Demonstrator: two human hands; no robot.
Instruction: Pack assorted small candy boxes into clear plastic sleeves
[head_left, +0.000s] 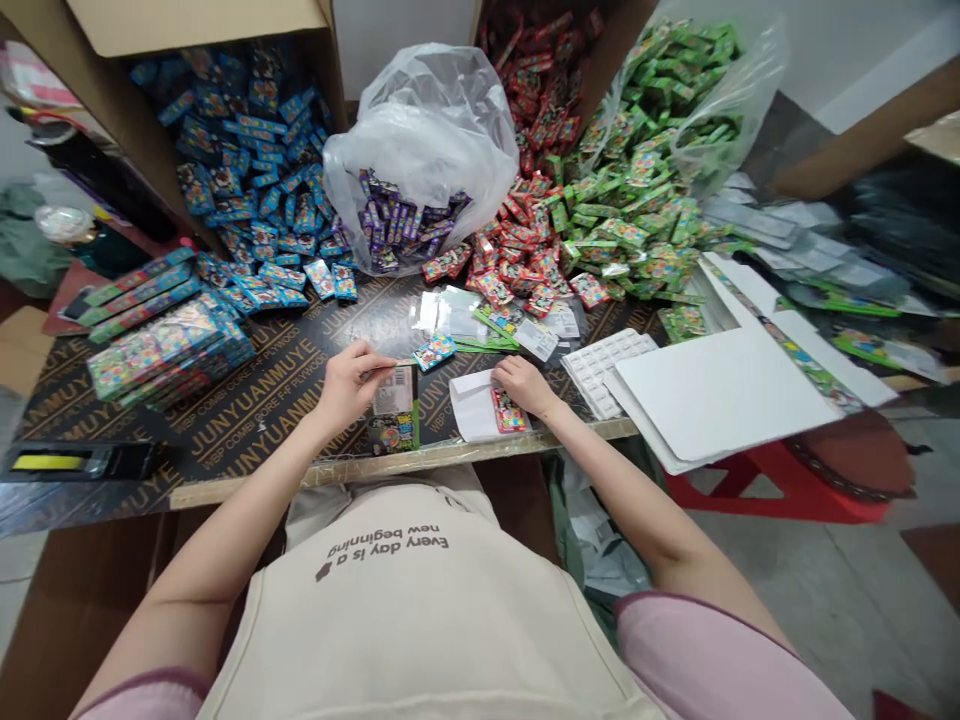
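Observation:
My left hand (352, 385) pinches the top edge of a printed plastic bag (395, 405) with a barcode panel and a dark, green-edged lower part. The bag stands over the table's front edge. My right hand (523, 385) curls over the upper end of a small red packet (510, 415), which lies on a white paper sheet (470, 405). Its fingertips are partly hidden. Between and beyond the hands lies a small blue packet (434, 351), close to several flat printed bags (457, 318).
Heaps of blue packets (262, 200), red packets (525, 240) and green packets (637, 220) line the back, with purple packets (401, 225) in a clear bag. Stacked packs (165, 355) stand left. Right are sticker sheets (607, 370) and white card (727, 390).

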